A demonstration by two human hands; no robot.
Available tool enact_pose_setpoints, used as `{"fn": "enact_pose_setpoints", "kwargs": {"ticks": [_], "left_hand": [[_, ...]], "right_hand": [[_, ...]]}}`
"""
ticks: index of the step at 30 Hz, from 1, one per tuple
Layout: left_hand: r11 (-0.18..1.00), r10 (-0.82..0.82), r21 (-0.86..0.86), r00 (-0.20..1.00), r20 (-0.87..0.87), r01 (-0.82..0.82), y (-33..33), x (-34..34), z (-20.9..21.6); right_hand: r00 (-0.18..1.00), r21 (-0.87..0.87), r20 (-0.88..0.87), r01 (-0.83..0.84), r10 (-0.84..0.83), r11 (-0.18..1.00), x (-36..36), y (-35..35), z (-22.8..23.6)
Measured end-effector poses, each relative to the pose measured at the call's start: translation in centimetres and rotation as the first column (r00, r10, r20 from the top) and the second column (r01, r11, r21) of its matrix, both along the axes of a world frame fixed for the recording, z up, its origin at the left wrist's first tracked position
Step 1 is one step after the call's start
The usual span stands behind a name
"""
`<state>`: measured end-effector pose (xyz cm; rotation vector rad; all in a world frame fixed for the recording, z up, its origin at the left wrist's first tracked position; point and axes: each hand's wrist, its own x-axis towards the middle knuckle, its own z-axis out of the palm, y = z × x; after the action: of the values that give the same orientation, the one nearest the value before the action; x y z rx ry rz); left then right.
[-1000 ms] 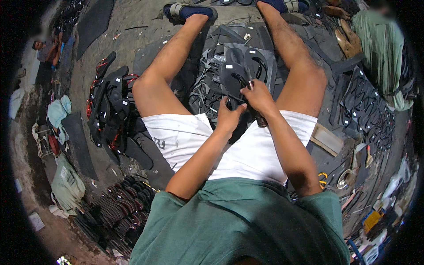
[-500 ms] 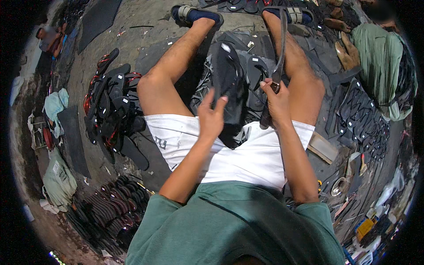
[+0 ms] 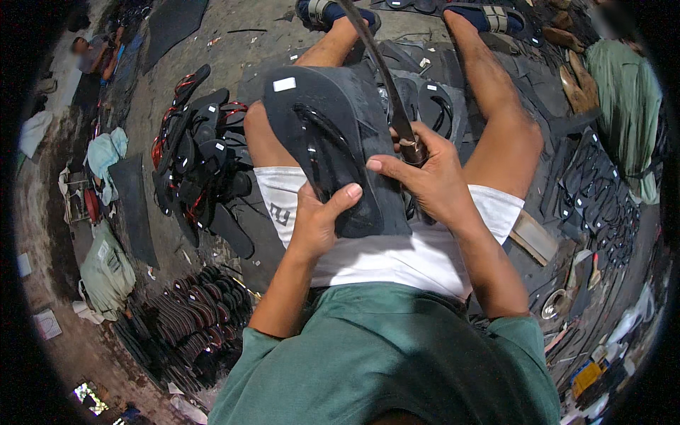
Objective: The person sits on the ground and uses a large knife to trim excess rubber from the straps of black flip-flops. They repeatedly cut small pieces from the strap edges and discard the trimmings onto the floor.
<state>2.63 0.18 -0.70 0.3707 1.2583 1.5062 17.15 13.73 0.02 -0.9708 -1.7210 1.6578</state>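
Note:
My left hand (image 3: 319, 221) is closed on the heel end of a black flip-flop (image 3: 322, 145), its thumb lying across the top. The flip-flop is raised above my lap, toe pointing away, with a small white label near the toe. A wider dark sheet of sole rubber (image 3: 368, 145) sticks out along its right side. In my right hand (image 3: 435, 173) is a knife (image 3: 386, 78) with a long curved blade pointing up and away; my fingers wrap its handle. The right thumb reaches toward the rubber sheet's edge. Another black flip-flop (image 3: 435, 110) lies beyond, between my legs.
To the left lies a heap of black flip-flops (image 3: 205, 156), some with red straps. Stacked soles (image 3: 188, 312) sit at the lower left. More flip-flops (image 3: 591, 184) spread at the right, near a green sack (image 3: 623, 113). A wooden block (image 3: 535, 237) lies by my right thigh.
The flip-flop has come up closer from between my legs and is now gripped in my left hand. My right hand has moved left with the knife, whose blade now tilts left.

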Motion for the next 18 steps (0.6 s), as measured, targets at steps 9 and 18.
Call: {"fn": "enact_pose_setpoints", "kwargs": {"ticks": [9,18], "left_hand": [[0.999,0.012,0.047,0.998,-0.062,-0.009,-0.4,1.6,0.8],[0.996,-0.048,-0.084,0.991,-0.127,0.038,-1.6,1.4,0.0]], "right_hand": [[1.0,0.611,0.028,-0.017,0.0,0.791,0.0,1.1,1.8],[0.976,0.668,0.214,-0.165,0.025,0.726,0.1,1.3,0.7]]}}
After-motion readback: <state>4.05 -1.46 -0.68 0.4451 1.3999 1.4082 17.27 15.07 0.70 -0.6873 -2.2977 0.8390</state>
